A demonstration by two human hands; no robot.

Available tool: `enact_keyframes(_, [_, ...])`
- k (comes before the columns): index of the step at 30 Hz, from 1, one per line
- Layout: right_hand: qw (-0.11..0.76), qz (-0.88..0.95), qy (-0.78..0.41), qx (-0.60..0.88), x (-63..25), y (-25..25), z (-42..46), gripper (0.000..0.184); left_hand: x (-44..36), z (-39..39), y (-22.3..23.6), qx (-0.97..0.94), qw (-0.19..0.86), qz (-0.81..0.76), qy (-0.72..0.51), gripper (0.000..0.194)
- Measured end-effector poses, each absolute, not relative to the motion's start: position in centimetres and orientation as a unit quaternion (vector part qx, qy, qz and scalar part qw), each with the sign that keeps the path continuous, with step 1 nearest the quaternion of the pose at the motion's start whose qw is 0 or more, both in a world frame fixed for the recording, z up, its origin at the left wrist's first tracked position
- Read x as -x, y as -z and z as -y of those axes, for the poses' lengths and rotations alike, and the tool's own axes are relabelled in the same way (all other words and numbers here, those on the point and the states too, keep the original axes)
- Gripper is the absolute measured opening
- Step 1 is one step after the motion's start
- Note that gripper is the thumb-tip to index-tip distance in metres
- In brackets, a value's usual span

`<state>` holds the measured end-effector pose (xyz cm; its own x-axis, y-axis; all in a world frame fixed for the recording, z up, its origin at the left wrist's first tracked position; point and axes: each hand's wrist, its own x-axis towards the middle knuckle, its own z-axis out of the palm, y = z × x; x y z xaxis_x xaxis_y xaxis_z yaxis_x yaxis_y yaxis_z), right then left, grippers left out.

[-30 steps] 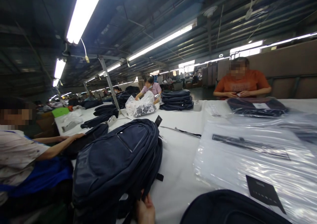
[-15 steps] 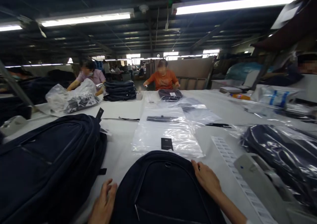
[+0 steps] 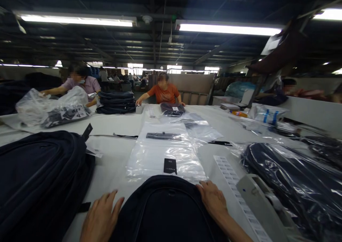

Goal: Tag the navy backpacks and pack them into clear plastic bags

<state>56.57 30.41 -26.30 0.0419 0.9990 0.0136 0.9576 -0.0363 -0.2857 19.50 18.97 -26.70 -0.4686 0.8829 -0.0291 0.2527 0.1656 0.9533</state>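
Observation:
A dark navy backpack (image 3: 165,210) lies on the white table (image 3: 114,163) right in front of me. My left hand (image 3: 100,217) rests beside its left edge with fingers spread flat. On its upper right edge sits my right hand (image 3: 212,201), fingers curved over the fabric without clearly gripping it. Just beyond the backpack lies a stack of clear plastic bags (image 3: 162,153) with a small black tag (image 3: 170,166).
A pile of navy backpacks (image 3: 40,178) sits at my left, a bagged backpack (image 3: 288,178) and a label dispenser (image 3: 262,202) at my right. Across the table are two people, one in orange (image 3: 164,92), one in pink (image 3: 80,85), beside stacked bags (image 3: 116,101).
The view swung right from the left pile to the backpack in front. My left hand left the pile and now lies beside this backpack; my right hand came onto its edge.

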Motion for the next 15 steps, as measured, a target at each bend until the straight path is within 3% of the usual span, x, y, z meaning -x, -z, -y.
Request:
enact_keyframes(2, [0.129, 0.686, -0.127, 0.705, -55.2, 24.8, -32.7, 0.039, -21.5, -23.3, 24.5, -0.526, 0.259, -0.653, -0.479, 0.038])
enact_keyframes(4, [0.124, 0.684, -0.178, 0.697, -53.3, 23.9, -35.3, 0.042, -24.6, -27.8, 23.3, -0.621, 0.254, -0.634, -0.386, 0.032])
enact_keyframes(9, [0.064, 0.672, -0.245, 0.696, -49.0, 24.4, -38.7, 0.056, -30.7, -35.2, 24.7, -0.629, 0.28, -0.673, -0.27, 0.033])
enact_keyframes(15, [0.028, 0.662, -0.33, 0.672, -49.3, 24.6, -39.7, 0.074, -30.6, -37.3, 25.6, -0.649, 0.328, -0.664, -0.177, 0.049])
